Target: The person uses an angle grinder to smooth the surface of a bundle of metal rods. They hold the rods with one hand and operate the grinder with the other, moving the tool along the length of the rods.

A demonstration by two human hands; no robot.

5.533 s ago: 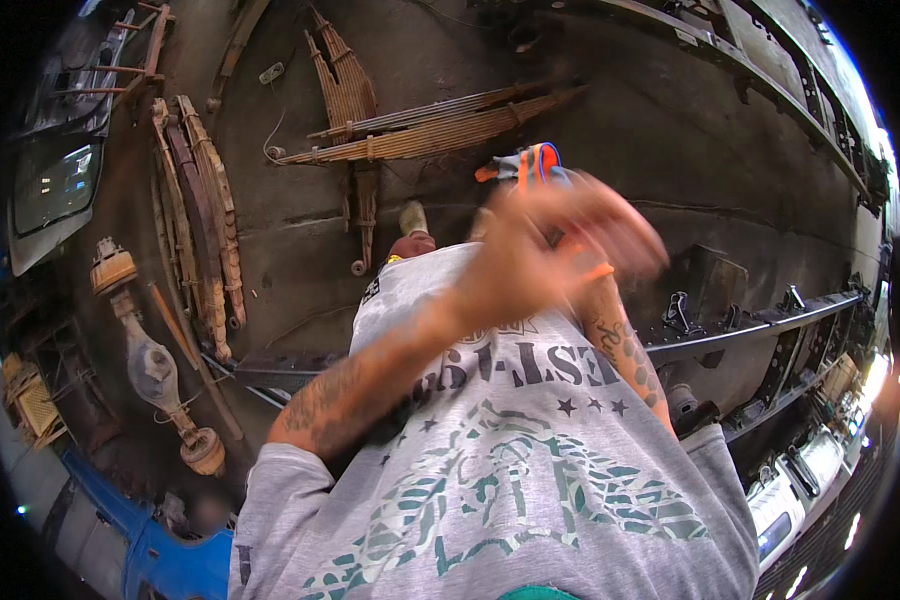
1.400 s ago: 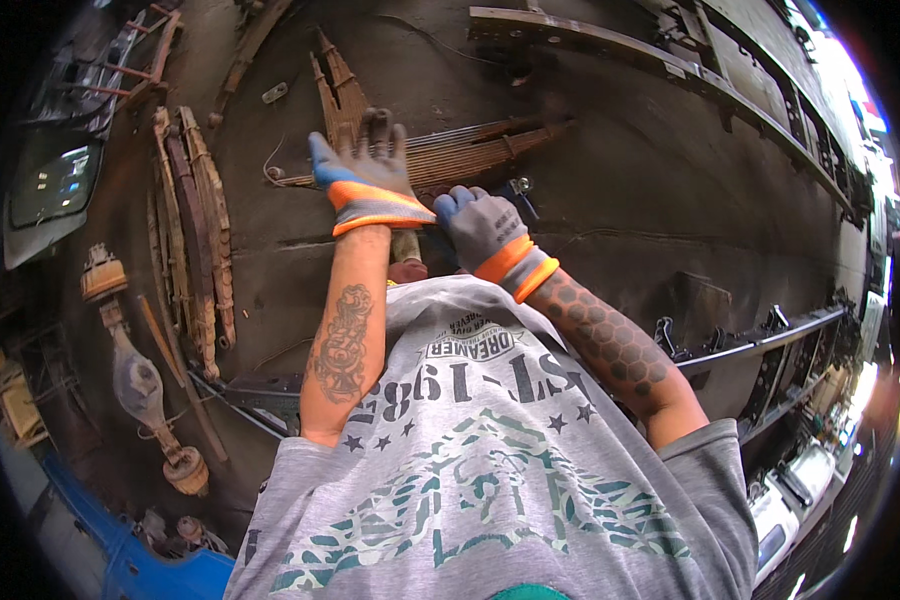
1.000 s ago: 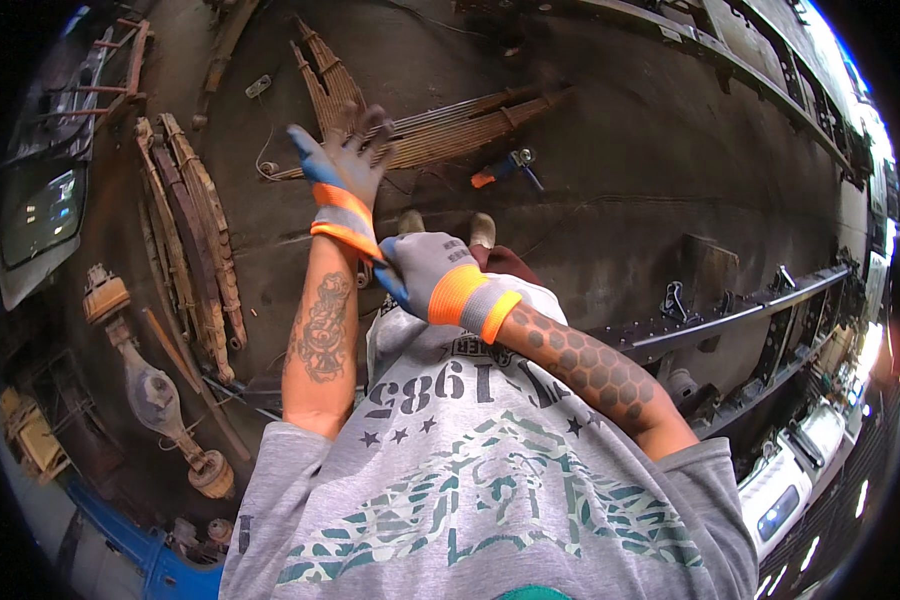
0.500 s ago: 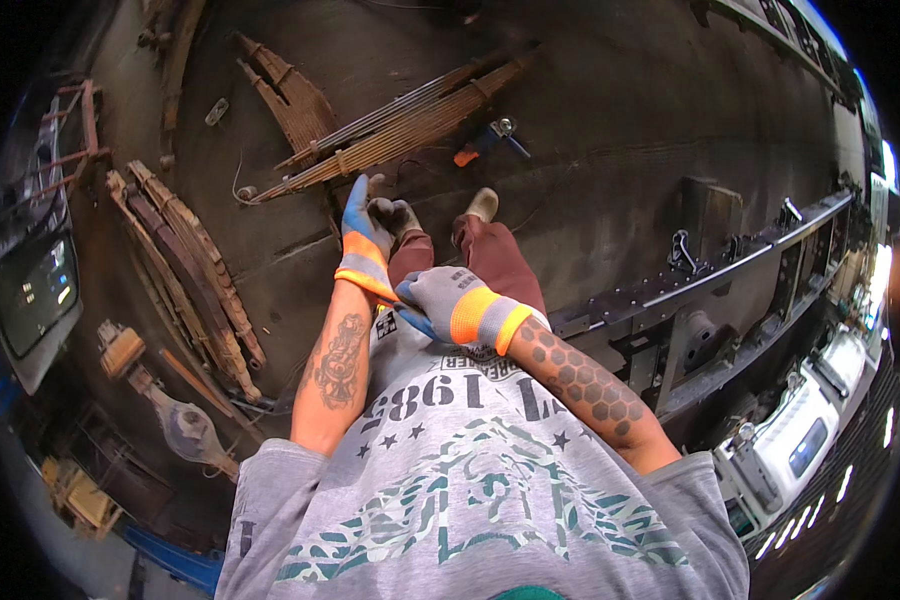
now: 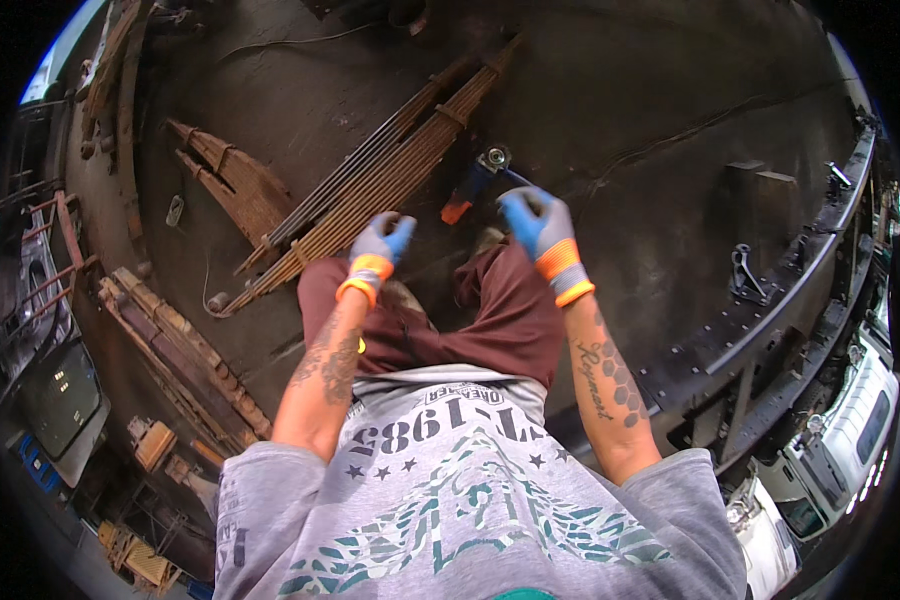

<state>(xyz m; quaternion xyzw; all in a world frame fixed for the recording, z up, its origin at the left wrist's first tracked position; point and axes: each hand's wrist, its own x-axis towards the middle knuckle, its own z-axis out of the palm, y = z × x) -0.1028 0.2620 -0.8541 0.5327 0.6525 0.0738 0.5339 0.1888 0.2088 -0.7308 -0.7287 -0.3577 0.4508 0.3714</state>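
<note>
Both my hands wear grey-and-blue work gloves with orange cuffs, and neither holds anything. My left hand [image 5: 383, 240] is over my left knee, its fingers loosely bent and open, beside the lower end of a long rusty leaf spring pack [image 5: 390, 165]. My right hand [image 5: 537, 222] reaches forward, half-curled and open, just right of an angle grinder [image 5: 475, 185] lying on the floor. The grinder has a blue body, an orange end and a round metal head. In this view the right fingertips lie close to its side handle; whether they touch it I cannot tell.
A second rusty leaf spring [image 5: 235, 185] lies to the left, with more stacked springs [image 5: 185, 350] nearer. A black truck frame rail [image 5: 760, 310] runs along the right, with a white truck cab [image 5: 850, 430] beyond. A thin cable [image 5: 295, 40] crosses the floor ahead.
My hands, together at the right glove's grip on the left cuff, have separated. The right has moved forward and right toward the grinder. My knees are now bent and I am lower.
</note>
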